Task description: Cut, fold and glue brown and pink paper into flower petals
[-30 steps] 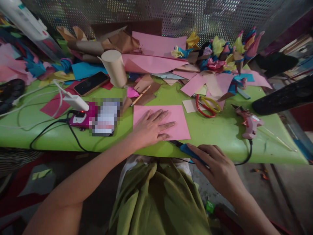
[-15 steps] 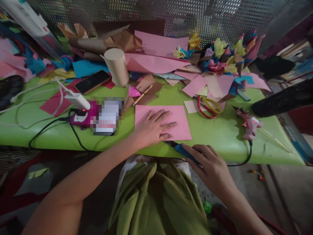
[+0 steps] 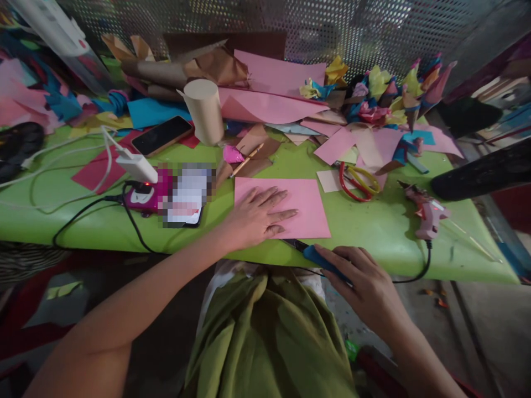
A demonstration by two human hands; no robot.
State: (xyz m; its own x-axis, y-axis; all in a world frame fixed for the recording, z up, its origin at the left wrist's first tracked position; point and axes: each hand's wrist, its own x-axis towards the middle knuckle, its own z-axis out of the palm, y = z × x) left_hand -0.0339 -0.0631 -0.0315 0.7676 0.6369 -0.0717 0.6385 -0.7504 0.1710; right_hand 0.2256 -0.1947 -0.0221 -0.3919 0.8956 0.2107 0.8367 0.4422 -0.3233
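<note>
A pink sheet of paper (image 3: 311, 213) lies flat near the front edge of the green table. My left hand (image 3: 263, 215) rests on its left half, palm down, fingers spread. In my right hand (image 3: 363, 276) is a knife (image 3: 317, 257) with a blue handle, fingers wrapped round it. Its dark blade points left at the sheet's front edge, and its tip lies close to my left hand. Whether the blade touches the paper I cannot tell.
Red-and-yellow-handled scissors (image 3: 359, 182) and a glue gun (image 3: 429, 213) lie to the right. A pencil (image 3: 246, 159), a paper cylinder (image 3: 204, 113), two phones and a pink power strip (image 3: 151, 196) with cables lie left. Paper scraps and paper flowers (image 3: 381, 83) line the back.
The view has shifted a little, so things appear slightly further right. My left hand has slid slightly left on the sheet. The knife stays at the sheet's front edge.
</note>
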